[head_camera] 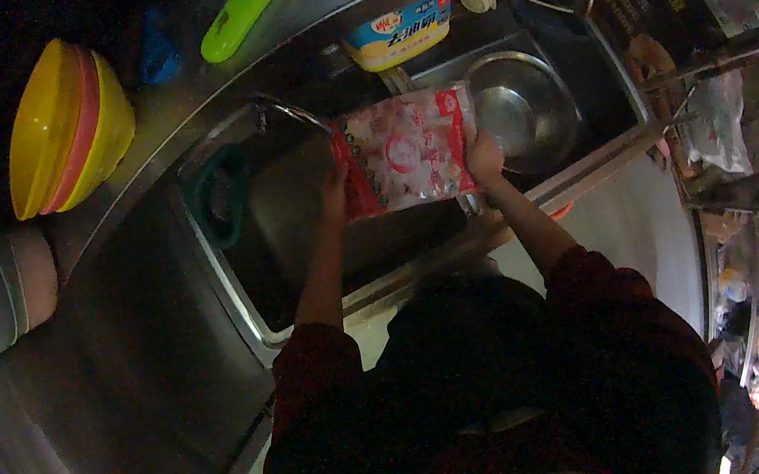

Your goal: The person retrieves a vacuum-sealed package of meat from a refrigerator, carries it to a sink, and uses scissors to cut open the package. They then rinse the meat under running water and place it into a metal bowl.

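I hold a sealed plastic food packet [402, 151], clear and red with printed writing, over the double steel sink [231, 293]. My left hand [336, 182] grips its left edge, and my right hand [485, 156] grips the right edge near the lower corner. What is inside the packet is hard to make out. Just beyond my right hand, a round stainless steel bowl [522, 106] sits in the right basin. A curved metal faucet [293, 110] reaches towards the packet's upper left corner. In the left basin, at its far left, lies a dark green oval-rimmed object [225, 226].
Behind the sink stands a blue and yellow plastic container [402, 39] bearing writing. A green handle [242, 17] lies on the shelf above. Stacked yellow and pink bowls [114, 120] and pale nested containers [1, 296] stand left. A plastic bag [716, 124] hangs on the right.
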